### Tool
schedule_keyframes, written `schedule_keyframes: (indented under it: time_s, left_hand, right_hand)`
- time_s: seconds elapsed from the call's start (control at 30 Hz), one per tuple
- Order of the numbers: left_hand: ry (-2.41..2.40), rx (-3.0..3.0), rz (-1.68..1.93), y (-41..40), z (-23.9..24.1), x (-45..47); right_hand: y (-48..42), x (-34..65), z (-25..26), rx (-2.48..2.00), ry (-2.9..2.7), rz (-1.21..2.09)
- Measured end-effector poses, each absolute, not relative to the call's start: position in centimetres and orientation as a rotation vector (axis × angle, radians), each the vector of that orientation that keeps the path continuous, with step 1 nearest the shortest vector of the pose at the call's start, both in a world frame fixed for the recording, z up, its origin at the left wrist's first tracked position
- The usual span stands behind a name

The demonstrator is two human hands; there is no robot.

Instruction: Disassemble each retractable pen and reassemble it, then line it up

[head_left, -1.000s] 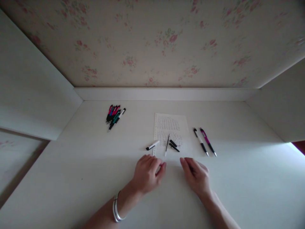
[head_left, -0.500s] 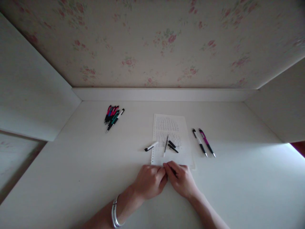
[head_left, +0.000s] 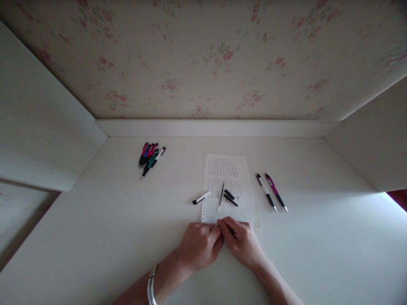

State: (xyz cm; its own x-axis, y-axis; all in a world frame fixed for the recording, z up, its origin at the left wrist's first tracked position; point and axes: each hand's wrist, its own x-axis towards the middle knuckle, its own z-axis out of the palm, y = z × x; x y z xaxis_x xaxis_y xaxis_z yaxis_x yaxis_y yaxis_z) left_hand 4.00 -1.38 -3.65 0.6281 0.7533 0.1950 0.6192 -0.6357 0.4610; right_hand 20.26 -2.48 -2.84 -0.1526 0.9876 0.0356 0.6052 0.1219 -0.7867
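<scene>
My left hand (head_left: 202, 245) and my right hand (head_left: 242, 243) meet at the near edge of a handwritten sheet of paper (head_left: 222, 167). Both are closed, fingertips pressed together; whatever they hold is too small or hidden to make out. Just beyond them on the paper lies a thin ink refill (head_left: 221, 197) with a white end. Right of it are a short black pen grip (head_left: 229, 194) and another black pen piece (head_left: 230, 200). A white pen barrel (head_left: 201, 198) with a black clip lies across the paper's left edge.
On the white desk (head_left: 133, 220), a white-and-black pen (head_left: 266, 192) and a purple-and-black pen (head_left: 276, 192) lie right of the paper. A pile of several pens (head_left: 150, 159) is at the back left. White panels and a papered wall (head_left: 203, 59) border the desk.
The view has tilted slightly, so everything sits a little lower in the picture. My hands stay together in nearly the same pose, and the pen parts have not moved on the desk.
</scene>
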Motion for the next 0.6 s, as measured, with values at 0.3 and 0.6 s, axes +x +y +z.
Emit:
schedule_keyframes:
  time_s: [0.3,0.6]
  left_hand:
    - [1.104,2.498,0.515,-1.38,-3.64,3.94]
    - [1.113,2.484,0.535,-1.36,-3.60,4.01]
  right_hand:
    - [-2.57,20.24,-2.85,-1.553,-1.839,0.863]
    - [-2.56,20.33,-3.07,-1.543,-1.853,0.843]
